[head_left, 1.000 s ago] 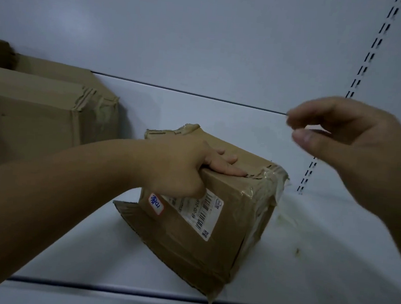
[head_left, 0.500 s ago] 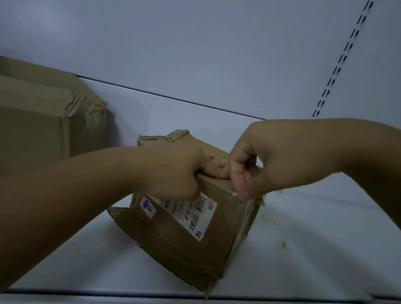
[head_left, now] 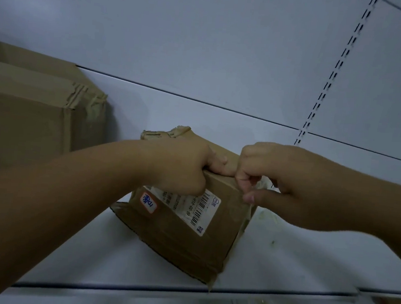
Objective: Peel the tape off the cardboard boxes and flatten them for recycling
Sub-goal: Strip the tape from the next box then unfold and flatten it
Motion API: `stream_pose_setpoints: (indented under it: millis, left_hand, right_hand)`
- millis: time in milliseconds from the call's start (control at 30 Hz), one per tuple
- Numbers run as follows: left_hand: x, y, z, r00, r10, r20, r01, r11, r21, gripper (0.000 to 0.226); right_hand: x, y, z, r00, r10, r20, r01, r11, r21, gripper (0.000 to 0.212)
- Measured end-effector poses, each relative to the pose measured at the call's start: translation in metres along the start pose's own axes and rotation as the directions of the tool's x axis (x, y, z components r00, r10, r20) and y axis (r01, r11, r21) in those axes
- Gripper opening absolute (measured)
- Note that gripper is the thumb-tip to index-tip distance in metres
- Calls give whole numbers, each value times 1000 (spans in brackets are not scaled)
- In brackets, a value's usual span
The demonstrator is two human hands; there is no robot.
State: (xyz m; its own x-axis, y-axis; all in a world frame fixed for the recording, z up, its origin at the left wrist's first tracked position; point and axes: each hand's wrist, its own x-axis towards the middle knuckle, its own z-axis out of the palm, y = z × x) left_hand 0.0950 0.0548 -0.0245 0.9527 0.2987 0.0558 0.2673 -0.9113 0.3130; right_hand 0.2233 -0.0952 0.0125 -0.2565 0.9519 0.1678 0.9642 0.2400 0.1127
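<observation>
From where I sit, I judge this job barely begun. The small box (head_left: 183,225) rests tilted on the white shelf (head_left: 306,258), with a loose flap (head_left: 119,207) splayed out at its lower left, and it keeps its full shape, so no flattening has happened. The left hand (head_left: 183,167) grips the near top edge, fingers curled over the top and thumb down the front face just above the label (head_left: 199,208), pinning the box in place. The right hand (head_left: 276,182) is at the top right corner with fingers curled and thumb pressed in toward them, pinching what looks to me like a lifted end of clear tape (head_left: 266,183). A pale crumpled bit shows between thumb and fingers, but I cannot tell how much has come free. A glossy band seems to run on down the right edge to the bottom corner, so I reckon most of that tape has yet to be pulled. After that the seams must be opened and the box pressed flat. Well to the left, against the back wall, a big box (head_left: 28,117) stands whole with a wrinkled strip (head_left: 83,95) on its corner, and I count it as untouched. On my reading there is one peel under way, with at least two boxes left to strip and flatten.
</observation>
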Motion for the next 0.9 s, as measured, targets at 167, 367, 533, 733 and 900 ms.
stream_pose_setpoints:
  millis: [167,367,533,733,900]
  left_hand:
    - [1,2,1,1000,4,4,-4,1000,-10,69]
    - [-1,4,2,1000,10,9,-10,1000,2,70]
    - [-1,2,4,1000,17,-17,-16,998,53,72]
    - [-2,2,9,995,24,-99,-15,996,92,72]
    - [-3,2,8,995,41,-94,-27,989,143,70]
  right_hand:
    - [-18,9,29,934,-172,-312,124,978,-168,10]
    - [-29,2,63,780,-52,-624,8,997,-74,11]
    - [-28,-27,84,556,299,-776,-88,949,302,14]
    - [-15,-58,99,502,462,-731,-328,884,333,38]
    - [-4,-62,102,434,563,-703,-519,794,316,44]
